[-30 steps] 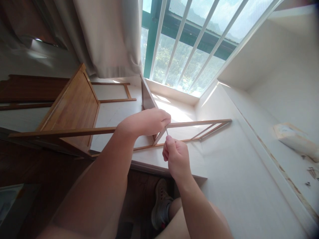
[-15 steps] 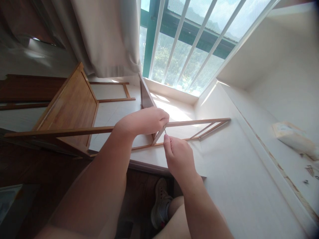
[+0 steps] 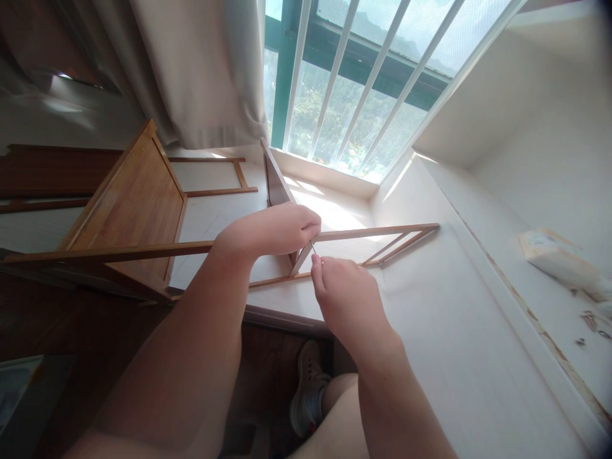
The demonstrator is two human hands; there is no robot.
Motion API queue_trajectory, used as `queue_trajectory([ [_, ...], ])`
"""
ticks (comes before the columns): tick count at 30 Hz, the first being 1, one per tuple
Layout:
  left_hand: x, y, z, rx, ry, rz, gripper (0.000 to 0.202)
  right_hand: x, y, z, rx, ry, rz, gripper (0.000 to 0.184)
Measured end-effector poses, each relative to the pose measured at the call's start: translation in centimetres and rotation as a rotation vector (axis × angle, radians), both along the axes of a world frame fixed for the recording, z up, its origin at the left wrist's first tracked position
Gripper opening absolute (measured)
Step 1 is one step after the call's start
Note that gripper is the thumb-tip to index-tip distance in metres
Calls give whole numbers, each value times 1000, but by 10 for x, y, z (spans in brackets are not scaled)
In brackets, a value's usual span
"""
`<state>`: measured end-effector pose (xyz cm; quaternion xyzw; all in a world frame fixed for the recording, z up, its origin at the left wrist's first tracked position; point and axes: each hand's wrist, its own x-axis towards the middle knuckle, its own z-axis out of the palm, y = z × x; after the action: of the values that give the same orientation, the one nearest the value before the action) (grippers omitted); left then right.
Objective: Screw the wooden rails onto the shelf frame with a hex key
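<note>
A wooden furniture frame (image 3: 377,233) lies across a white ledge, with one large wood panel (image 3: 129,204) standing up at its left. A narrower upright panel (image 3: 277,175) meets the frame's long bar near the middle. At that joint my left hand (image 3: 291,227) is closed over the bar, wrist bent. Just below it, my right hand (image 3: 349,290) is closed in a pinch on a thin metal rod (image 3: 313,247), which points up to the joint. Its handle end is hidden in my fingers, and its upper tip is at my left hand's fingertips.
Behind the frame is a barred window (image 3: 354,95), with a grey curtain (image 3: 205,70) to its left. More wooden parts (image 3: 48,172) lie at far left. On the right ledge are a plastic bag (image 3: 554,258) and several small metal fittings (image 3: 590,322).
My right hand has turned slightly at the wrist, its forearm shifting a little outward, and the rod tilts more to the left. My left hand keeps its place on the bar.
</note>
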<state>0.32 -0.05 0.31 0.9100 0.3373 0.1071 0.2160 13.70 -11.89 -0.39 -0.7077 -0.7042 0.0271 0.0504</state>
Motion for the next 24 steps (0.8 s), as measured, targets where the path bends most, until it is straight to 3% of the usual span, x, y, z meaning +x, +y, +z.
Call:
queue_trajectory([
  [7, 0, -1, 2, -8, 5, 10, 32, -2, 3, -15, 56, 295, -17, 48],
  [10, 0, -1, 3, -8, 1, 6, 32, -2, 6, -27, 45, 653, -46, 50],
  [13, 0, -2, 3, -12, 5, 9, 32, -6, 6, -38, -25, 1157, -134, 49],
  [17, 0, -2, 3, -21, 20, 29, 31, -14, 5, -41, -108, 1706, -208, 45],
  [21, 1, -2, 1, -1, 12, 17, 31, -17, 4, -38, -169, 2005, -194, 44],
  [24, 1, -1, 0, 8, 9, 7, 33, -17, 2, -38, -168, 2048, -186, 44],
])
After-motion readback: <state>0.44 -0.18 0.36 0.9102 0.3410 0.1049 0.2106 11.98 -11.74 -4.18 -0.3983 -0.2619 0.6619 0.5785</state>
